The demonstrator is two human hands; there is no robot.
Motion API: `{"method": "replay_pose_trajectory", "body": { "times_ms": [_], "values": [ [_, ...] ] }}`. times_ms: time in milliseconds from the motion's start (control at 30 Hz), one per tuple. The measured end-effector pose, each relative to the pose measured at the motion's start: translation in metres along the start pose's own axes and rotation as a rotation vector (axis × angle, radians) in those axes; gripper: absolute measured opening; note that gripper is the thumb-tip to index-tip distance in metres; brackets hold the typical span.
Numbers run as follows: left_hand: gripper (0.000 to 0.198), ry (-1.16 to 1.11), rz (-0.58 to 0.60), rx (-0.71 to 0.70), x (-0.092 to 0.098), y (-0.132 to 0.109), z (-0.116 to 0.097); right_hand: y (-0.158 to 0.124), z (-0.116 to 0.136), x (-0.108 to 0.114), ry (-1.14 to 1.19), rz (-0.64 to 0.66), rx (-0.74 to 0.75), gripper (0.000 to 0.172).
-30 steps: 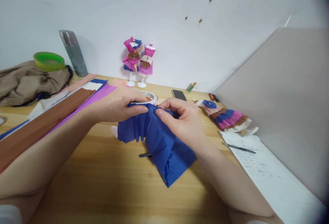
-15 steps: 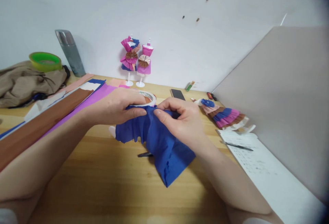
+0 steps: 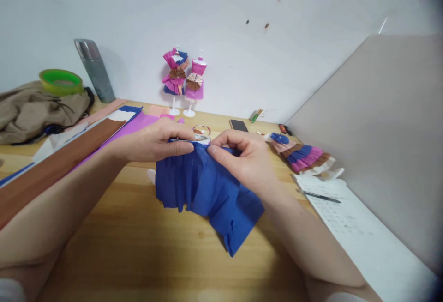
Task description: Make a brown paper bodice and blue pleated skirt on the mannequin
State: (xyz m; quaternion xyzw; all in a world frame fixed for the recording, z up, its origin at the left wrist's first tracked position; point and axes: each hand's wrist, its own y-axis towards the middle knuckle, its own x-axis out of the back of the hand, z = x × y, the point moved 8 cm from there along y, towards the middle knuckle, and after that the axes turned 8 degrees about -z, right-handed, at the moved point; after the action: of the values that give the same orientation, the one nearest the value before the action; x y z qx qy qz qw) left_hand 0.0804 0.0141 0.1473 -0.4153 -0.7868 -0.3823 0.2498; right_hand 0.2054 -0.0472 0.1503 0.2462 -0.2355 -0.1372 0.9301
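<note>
A blue piece of crepe-like material (image 3: pixel 214 191) hangs in folds above the wooden table (image 3: pixel 138 256). My left hand (image 3: pixel 161 140) pinches its top edge on the left, thumb in front and fingers behind. My right hand (image 3: pixel 242 154) grips the same edge a little further right between thumb and forefinger. The material is gathered into pleats between and below the hands, and its right part hangs down to a point. Just behind it, partly hidden, is a roll of tape (image 3: pixel 202 138).
Brown, purple, blue and white strips (image 3: pixel 79 154) lie at the left. Two small dressed stands (image 3: pixel 188 113), a grey bottle (image 3: pixel 98 73) and a phone (image 3: pixel 238 126) are at the back. On the right are a ruffled tiered piece (image 3: pixel 304 156) and paper (image 3: pixel 356 228) with a pen (image 3: pixel 321 196).
The blue material hangs lower and flatter on the left and now covers the dark object beneath it. More of the tape roll is hidden. Both hands keep their grip.
</note>
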Motion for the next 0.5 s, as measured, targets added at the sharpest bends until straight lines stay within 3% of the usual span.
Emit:
{"method": "replay_pose_trajectory", "body": {
  "times_ms": [367,500],
  "values": [
    [0.031,-0.237,0.072,0.125,-0.009,0.000,0.010,0.000,-0.012,-0.005,0.161,0.083,-0.199,0.018],
    [0.031,-0.123,0.023,0.084,-0.009,0.004,0.006,0.000,-0.015,-0.005,0.121,0.079,-0.226,0.019]
  ]
}}
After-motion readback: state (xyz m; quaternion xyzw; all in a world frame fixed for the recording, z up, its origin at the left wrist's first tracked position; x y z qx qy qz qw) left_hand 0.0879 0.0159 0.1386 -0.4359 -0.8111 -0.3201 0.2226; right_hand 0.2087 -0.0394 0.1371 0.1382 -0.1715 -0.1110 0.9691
